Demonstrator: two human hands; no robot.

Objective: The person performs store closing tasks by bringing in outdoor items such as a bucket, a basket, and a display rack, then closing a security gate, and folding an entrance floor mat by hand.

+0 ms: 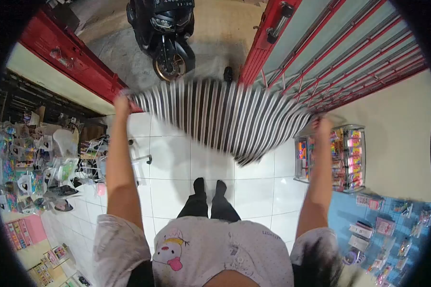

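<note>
A black-and-white striped cloth [220,115] is spread in the air between my two outstretched arms. Its left corner is in the closed fingers of my left hand [122,103], near the red door frame. My right hand [323,124] grips the opposite corner, above the snack rack in this view. The middle of the cloth billows away from me, its edges smeared by motion. A loose lower flap hangs toward the tiled floor [254,191].
A black motorcycle [165,33] is parked outside the doorway. A red folding gate [316,57] stands at the right. Packaged accessories [33,167] hang on the left, a wire rack of colourful packets [342,158] stands at the right, and a blue display board [388,229] is beyond it.
</note>
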